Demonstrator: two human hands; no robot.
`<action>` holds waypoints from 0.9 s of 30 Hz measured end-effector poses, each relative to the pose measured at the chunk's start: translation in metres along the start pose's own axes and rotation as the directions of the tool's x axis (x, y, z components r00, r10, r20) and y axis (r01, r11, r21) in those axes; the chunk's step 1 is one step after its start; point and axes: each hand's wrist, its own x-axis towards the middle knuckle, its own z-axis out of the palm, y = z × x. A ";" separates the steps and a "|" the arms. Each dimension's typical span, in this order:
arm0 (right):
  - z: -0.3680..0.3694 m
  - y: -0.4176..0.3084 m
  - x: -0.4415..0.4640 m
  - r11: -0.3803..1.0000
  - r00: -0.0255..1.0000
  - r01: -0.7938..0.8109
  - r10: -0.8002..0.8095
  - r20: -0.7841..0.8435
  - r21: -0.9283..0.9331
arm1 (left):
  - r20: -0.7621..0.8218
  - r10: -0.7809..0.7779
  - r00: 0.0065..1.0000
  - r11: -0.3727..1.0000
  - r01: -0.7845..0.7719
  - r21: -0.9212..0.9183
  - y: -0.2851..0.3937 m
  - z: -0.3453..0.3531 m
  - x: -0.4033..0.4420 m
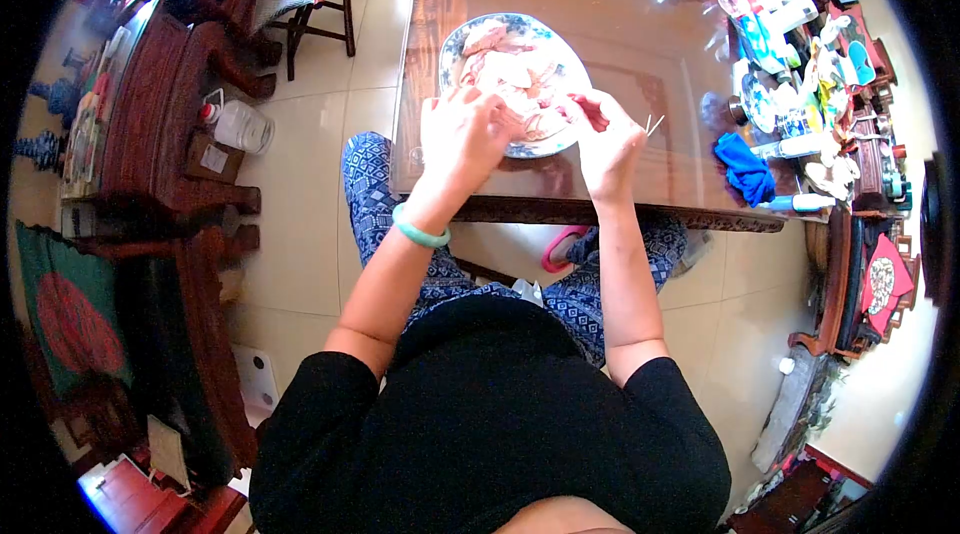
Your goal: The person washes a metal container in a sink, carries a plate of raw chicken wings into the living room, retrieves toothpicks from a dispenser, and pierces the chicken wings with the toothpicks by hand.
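A white plate with a blue pattern [572, 62] sits near the front edge of the table, piled with pale pink pieces that look like raw meat [510, 69]. My left hand [465, 129], with a green bangle [420, 227] on its wrist, curls its fingers around a piece of meat at the plate's near left. Over the right rim, my right hand [605, 134] has thumb and forefinger pinched together; what lies between them is too small to make out. Thin pale sticks like toothpicks [652, 124] show just right of that hand; whether it holds them I cannot tell.
The glossy wooden table [640, 54] extends away in front. Along its right side lie a blue cloth [745, 169] and cluttered packets and bottles [770, 34]. To the left are a stool [295, 4], a clear plastic jug [243, 126] and dark carved wooden furniture [150, 124].
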 end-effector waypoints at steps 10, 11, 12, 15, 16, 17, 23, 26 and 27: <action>-0.001 0.009 0.015 0.996 1.000 -0.017 0.016 -0.014 -0.093 | -0.047 -0.115 0.992 0.992 0.117 0.038 0.009 0.007 0.010; 0.000 0.013 0.018 0.993 1.000 0.014 -0.014 0.007 -0.119 | -0.050 -0.114 0.992 0.993 0.116 0.038 0.009 0.006 0.009; 0.002 0.019 0.021 0.988 0.999 0.046 -0.042 0.029 -0.145 | -0.051 -0.098 0.994 0.995 0.099 0.019 0.009 0.004 0.009; 0.001 0.028 0.028 0.983 0.994 0.109 -0.111 -0.005 -0.149 | -0.069 -0.083 0.994 0.994 0.078 -0.074 0.003 0.002 0.009; 0.000 0.027 0.028 0.978 0.992 0.119 -0.123 -0.013 -0.171 | -0.082 -0.082 0.993 0.986 0.069 -0.150 0.002 0.001 0.009; 0.000 0.026 0.028 0.978 0.992 0.118 -0.122 -0.012 -0.171 | -0.081 -0.083 0.993 0.986 0.071 -0.149 0.002 -0.001 0.008; -0.001 0.025 0.025 0.967 0.983 0.146 -0.166 -0.080 -0.211 | 0.112 -0.157 0.981 0.925 0.186 -0.331 0.001 -0.019 0.008; -0.003 0.023 0.024 0.989 0.988 0.083 -0.097 -0.119 -0.122 | 0.136 -0.146 0.980 0.943 0.179 -0.281 -0.001 -0.015 0.008; -0.004 0.020 0.024 0.992 0.991 0.066 -0.078 -0.108 -0.108 | 0.133 -0.156 0.979 0.952 0.185 -0.245 0.000 -0.011 0.007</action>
